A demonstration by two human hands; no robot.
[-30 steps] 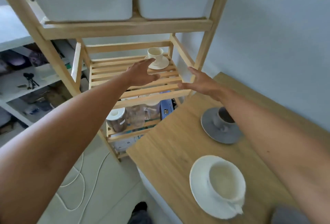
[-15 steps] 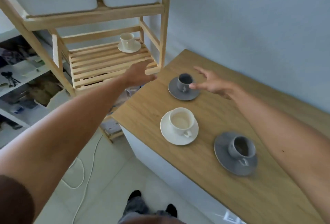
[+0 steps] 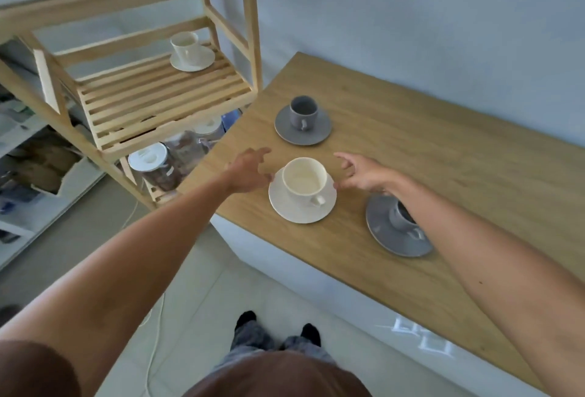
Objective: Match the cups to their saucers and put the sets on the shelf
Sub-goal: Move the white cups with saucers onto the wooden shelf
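Looking down from my head cam: my left hand (image 3: 250, 172) and right hand (image 3: 364, 175) sit either side of the white saucer (image 3: 294, 210), fingers spread, gripping nothing. Left thumb looks like it's touching the saucer rim, can't say for sure. The white cup (image 3: 304, 176) sits on it, on the bench (image 3: 443, 149). Two grey cup sets (image 3: 303, 122) (image 3: 397, 229) are there too. One white set (image 3: 191, 53) is on the shelf (image 3: 158, 102).

Single head-worn view, steeply down over wooden table (image 3: 411, 156) and shelf (image 3: 164, 102).
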